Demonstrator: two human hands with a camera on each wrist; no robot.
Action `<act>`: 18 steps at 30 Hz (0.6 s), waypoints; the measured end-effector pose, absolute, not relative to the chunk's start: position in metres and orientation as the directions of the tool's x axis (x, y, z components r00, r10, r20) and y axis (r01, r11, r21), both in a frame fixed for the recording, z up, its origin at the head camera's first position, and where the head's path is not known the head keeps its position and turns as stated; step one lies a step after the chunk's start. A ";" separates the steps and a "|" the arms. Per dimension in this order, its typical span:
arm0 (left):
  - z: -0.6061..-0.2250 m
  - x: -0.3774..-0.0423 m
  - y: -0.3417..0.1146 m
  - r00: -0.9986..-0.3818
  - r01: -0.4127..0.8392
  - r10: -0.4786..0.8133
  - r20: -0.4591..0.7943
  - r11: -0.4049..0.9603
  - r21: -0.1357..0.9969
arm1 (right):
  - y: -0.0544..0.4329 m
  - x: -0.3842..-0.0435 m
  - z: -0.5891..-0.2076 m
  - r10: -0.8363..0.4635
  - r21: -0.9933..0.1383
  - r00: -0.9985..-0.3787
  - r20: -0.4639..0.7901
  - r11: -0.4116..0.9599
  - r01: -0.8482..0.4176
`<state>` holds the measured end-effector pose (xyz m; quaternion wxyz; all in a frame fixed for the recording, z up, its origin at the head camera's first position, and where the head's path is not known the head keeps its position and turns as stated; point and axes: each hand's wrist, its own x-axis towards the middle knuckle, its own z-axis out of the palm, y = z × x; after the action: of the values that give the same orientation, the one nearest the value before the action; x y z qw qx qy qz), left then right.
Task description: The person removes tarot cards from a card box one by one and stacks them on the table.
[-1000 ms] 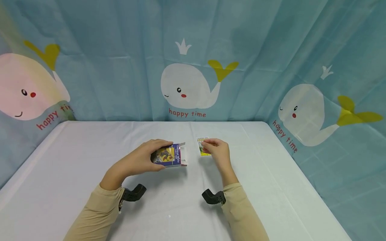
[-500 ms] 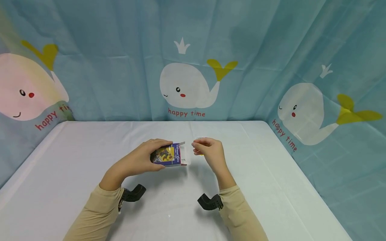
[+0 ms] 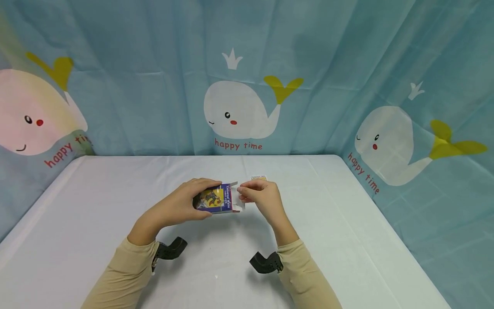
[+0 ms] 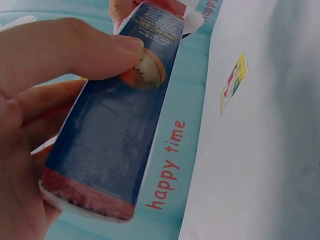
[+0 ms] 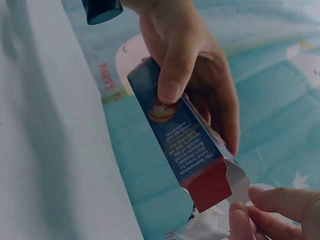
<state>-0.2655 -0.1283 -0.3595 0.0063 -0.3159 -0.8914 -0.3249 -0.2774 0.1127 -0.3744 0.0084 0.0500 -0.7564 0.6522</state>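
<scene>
My left hand (image 3: 175,206) grips a blue tarot card box (image 3: 212,199) above the table, its open end facing right. In the left wrist view, the thumb lies on the box's narrow blue side (image 4: 107,135). At the open end my right hand (image 3: 266,199) has thumb and fingers at a white side flap (image 5: 237,181), seeming to pinch its edge. A red side flap (image 5: 210,186) and a larger white lid flap (image 5: 205,226) also stick out. The inside of the box is hidden. Behind the right hand a picture card (image 4: 234,82) lies on the table, partly covered in the head view.
A white cloth (image 3: 115,189) covers the table. Blue curtains (image 3: 154,107) printed with whales hang behind it and along the sides. Each wrist bears a black camera mount, such as the left one (image 3: 171,249) and the right one (image 3: 266,262).
My right hand has moved left, from over the card to the box's open end, where its fingertips meet the flap. The left hand and the box have stayed almost still.
</scene>
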 end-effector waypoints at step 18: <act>-0.362 -0.265 -0.124 -0.786 0.587 0.572 0.235 0.570 0.576 | 0.106 -0.277 -0.380 -0.096 -0.982 -0.995 0.037 0.182 -0.054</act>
<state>-0.2653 -0.1243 -0.3616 0.0110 -0.3270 -0.8858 -0.3291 -0.2769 0.1065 -0.3804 -0.0162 0.0487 -0.7685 0.6378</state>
